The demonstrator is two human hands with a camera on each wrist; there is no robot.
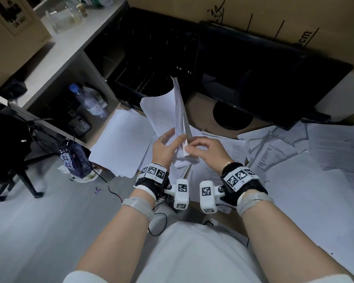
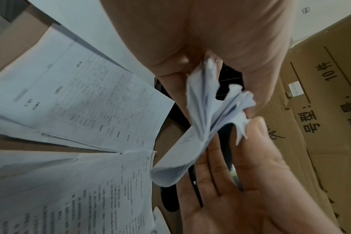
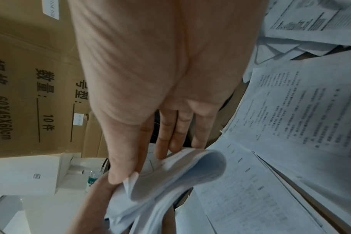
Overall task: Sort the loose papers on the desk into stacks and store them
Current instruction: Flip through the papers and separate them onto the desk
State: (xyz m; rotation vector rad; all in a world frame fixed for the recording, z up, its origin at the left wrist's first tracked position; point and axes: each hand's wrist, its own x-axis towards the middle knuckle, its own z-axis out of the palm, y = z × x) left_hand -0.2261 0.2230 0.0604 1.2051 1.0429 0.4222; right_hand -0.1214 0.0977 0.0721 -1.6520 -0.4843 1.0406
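I hold a bundle of white papers on edge above the desk, its top leaning toward the black file tray. My left hand grips the bundle's lower left side, thumb on the near face. My right hand pinches the lower right corner between thumb and fingers. In the left wrist view the bundle fans out between the two hands. In the right wrist view my thumb presses on the bundle's curled edge. Loose printed sheets cover the desk to the right.
A pile of blank sheets lies at the desk's left edge. A dark monitor stands behind, with cardboard boxes beyond it. A water bottle sits in the open shelf at left. A black chair stands on the floor.
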